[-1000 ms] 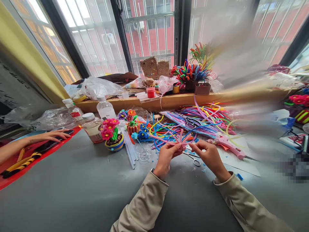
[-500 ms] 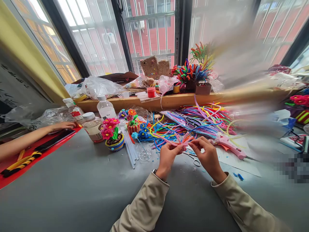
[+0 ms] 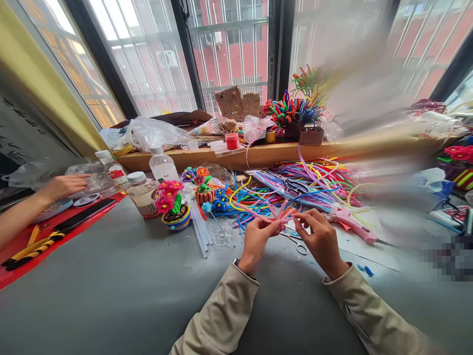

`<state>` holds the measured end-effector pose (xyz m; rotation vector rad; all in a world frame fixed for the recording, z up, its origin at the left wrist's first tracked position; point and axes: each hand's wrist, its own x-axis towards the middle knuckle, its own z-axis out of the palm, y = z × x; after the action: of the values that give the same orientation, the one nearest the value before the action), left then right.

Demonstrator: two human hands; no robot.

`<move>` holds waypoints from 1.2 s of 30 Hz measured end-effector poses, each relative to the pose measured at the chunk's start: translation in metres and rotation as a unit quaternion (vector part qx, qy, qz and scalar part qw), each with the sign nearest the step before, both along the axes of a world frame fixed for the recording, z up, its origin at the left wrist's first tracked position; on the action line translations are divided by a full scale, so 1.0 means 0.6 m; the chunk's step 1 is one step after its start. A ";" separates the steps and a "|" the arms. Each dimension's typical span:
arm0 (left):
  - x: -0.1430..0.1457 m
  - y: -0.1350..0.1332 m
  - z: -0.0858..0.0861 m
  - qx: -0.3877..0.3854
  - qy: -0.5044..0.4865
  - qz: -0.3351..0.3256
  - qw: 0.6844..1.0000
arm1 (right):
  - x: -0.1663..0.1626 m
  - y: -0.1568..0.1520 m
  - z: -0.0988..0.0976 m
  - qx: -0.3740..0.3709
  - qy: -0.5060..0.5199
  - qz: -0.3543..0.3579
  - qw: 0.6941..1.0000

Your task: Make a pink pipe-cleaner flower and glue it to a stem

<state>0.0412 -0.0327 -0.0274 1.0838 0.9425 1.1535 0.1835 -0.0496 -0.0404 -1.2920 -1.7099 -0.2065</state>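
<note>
Fuzzy pink pipe cleaners (image 3: 275, 217) lie above a smooth, matt grey table (image 3: 111, 276). A glossy pink plastic glue gun (image 3: 353, 223) rests near shiny metal scissors (image 3: 297, 242). Clear plastic bottles (image 3: 161, 166) stand before a smooth wooden sill (image 3: 258, 153).

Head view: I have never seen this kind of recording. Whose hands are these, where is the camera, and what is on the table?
There is no machine: a person works with two bare hands, and the camera sits on that person's head, looking forward and down, so the beige sleeves enter from the bottom edge. The left hand and right hand together pinch a pink pipe-cleaner bundle over the grey table. Beyond it lies a pile of coloured pipe cleaners, with a pink glue gun to the right and small scissors by the right hand. To the left stand a finished flower pot and bottles. The hand at far left belongs to another person.
</note>
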 end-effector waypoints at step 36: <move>-0.007 -0.002 0.005 -0.114 -0.062 -0.064 0.990 | 0.013 -0.007 0.015 0.110 -0.217 0.060 0.968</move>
<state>0.0368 -0.0341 -0.0242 0.8650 0.8716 0.9714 0.1912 -0.0536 -0.0312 -1.0221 -2.0566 -0.6278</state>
